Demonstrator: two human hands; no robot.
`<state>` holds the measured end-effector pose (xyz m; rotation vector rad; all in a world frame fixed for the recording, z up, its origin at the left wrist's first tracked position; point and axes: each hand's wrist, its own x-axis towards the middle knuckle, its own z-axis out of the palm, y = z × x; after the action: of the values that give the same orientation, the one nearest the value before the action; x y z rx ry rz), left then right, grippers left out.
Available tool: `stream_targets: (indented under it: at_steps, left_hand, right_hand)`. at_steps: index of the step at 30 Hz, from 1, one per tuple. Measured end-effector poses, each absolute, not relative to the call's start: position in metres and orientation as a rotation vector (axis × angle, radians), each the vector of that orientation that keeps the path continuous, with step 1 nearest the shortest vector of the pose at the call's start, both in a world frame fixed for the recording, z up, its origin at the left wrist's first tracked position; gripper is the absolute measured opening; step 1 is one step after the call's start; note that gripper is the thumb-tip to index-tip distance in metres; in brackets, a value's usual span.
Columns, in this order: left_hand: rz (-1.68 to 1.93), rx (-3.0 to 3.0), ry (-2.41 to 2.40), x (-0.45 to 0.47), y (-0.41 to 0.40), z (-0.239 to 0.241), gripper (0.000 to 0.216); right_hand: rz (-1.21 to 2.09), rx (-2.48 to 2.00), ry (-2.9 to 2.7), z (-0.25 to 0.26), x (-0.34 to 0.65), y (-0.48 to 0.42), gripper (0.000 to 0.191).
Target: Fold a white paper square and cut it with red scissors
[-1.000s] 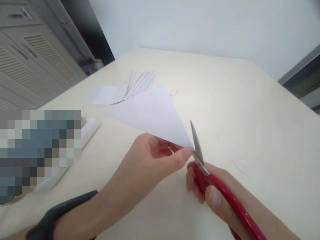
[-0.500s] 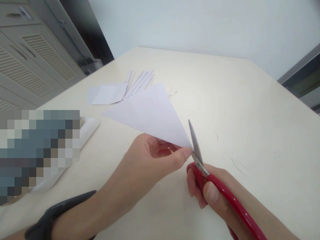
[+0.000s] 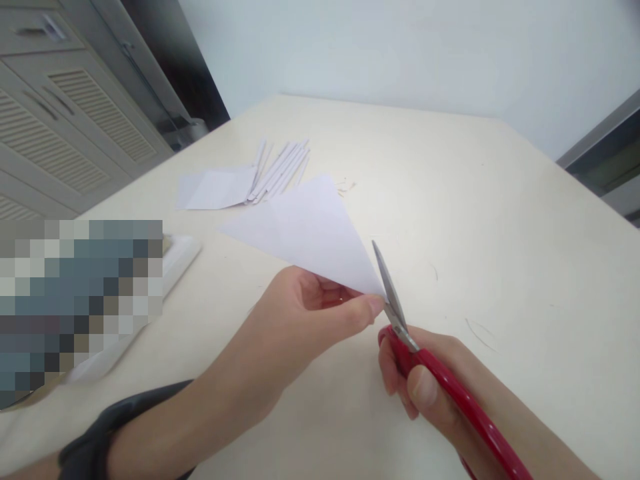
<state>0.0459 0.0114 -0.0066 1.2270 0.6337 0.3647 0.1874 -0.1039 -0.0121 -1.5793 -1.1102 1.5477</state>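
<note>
A white sheet of paper (image 3: 315,233), triangular in outline, is pinched near its right corner by my left hand (image 3: 310,313), thumb on top and fingers underneath. My right hand (image 3: 430,380) grips the red handles of a pair of scissors (image 3: 470,400). The blades point up and away, slightly parted, with the paper's right corner at them, close to my left thumb tip. How far the corner sits between the blades I cannot tell. The lower blade is partly hidden by the paper and thumb.
Behind the sheet lie several narrow paper strips (image 3: 283,170) and a flat piece of white paper (image 3: 215,188). Thin curved slivers (image 3: 480,333) are scattered on the cream table (image 3: 500,220). At left, a white-edged object (image 3: 183,257) is mostly blurred out. A wall (image 3: 400,53) stands behind.
The sheet's far edge has tipped a little lower and its left point has shifted right. The scissor blades have closed slightly. Both hands keep their hold.
</note>
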Motion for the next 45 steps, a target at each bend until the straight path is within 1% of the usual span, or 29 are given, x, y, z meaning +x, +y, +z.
stream_targets:
  at_steps: [6,10,13,17,23,27,30,39,45]
  left_hand:
    - [0.337,1.138,0.639,0.047,0.012,-0.008,0.018]
    - [0.361,1.127,0.654,0.047,0.012,-0.009,0.013]
    - [0.386,1.136,0.688,0.046,0.013,-0.009,0.01]
    - [0.402,1.134,0.716,0.047,0.013,-0.01,0.01]
    - [0.361,1.101,0.663,0.048,0.012,-0.009,0.018]
    - [0.371,1.18,0.667,0.049,0.013,-0.007,0.025]
    - [0.381,1.252,0.704,0.049,0.014,-0.006,0.031]
    - [0.439,1.323,0.734,0.048,0.015,-0.007,0.036]
    - [0.479,1.23,0.721,0.05,0.011,-0.011,0.029]
  right_hand:
    - [1.4,-1.567,-1.177,-0.018,0.186,-0.113,0.053]
    - [1.397,-1.587,-1.162,-0.021,0.186,-0.115,0.056]
    - [1.41,-1.559,-1.159,-0.022,0.187,-0.114,0.054]
    - [1.396,-1.574,-1.173,-0.025,0.187,-0.112,0.055]
    - [1.401,-1.587,-1.17,-0.026,0.184,-0.113,0.054]
    - [1.404,-1.564,-1.157,-0.023,0.184,-0.109,0.059]
    - [1.403,-1.558,-1.17,-0.022,0.187,-0.107,0.058]
    - [1.433,-1.538,-1.151,-0.023,0.189,-0.111,0.056]
    - [1.472,-1.495,-1.129,-0.022,0.188,-0.113,0.052]
